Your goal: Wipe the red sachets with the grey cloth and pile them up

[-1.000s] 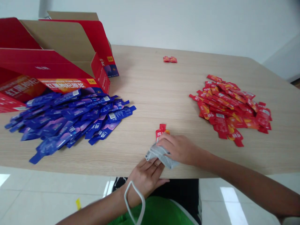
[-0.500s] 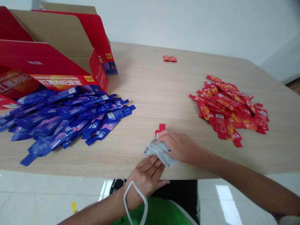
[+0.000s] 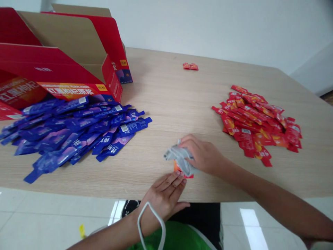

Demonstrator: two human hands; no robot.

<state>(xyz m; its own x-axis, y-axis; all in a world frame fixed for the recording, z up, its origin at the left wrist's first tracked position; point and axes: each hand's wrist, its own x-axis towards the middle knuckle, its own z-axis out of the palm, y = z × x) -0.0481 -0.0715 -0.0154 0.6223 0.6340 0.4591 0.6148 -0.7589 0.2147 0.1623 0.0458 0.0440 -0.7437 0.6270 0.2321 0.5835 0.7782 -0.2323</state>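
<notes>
A red and orange sachet (image 3: pixel 177 166) lies flat near the table's front edge, mostly covered. With fingers stretched out, my left hand (image 3: pixel 166 194) presses its fingertips on the sachet's near end. My right hand (image 3: pixel 203 152) grips a bunched grey cloth (image 3: pixel 179 156), which rests over the sachet's upper part. A white cord loop (image 3: pixel 153 222) hangs about my left wrist. To the left is a heap of blue sachets (image 3: pixel 83 132); to the right, a heap of red sachets (image 3: pixel 257 118).
An open red cardboard box (image 3: pixel 78 74) stands at the left behind the blue heap, with another red box (image 3: pixel 114 38) behind it. Two small red packets (image 3: pixel 190 66) sit at the back of the wooden table (image 3: pixel 166 104). A white wall (image 3: pixel 208 27) rises beyond.
My right hand has pushed the cloth forward, away from my left hand. The sachet's near end now shows, while its far tip has become covered. My left hand has stayed nearly in place.
</notes>
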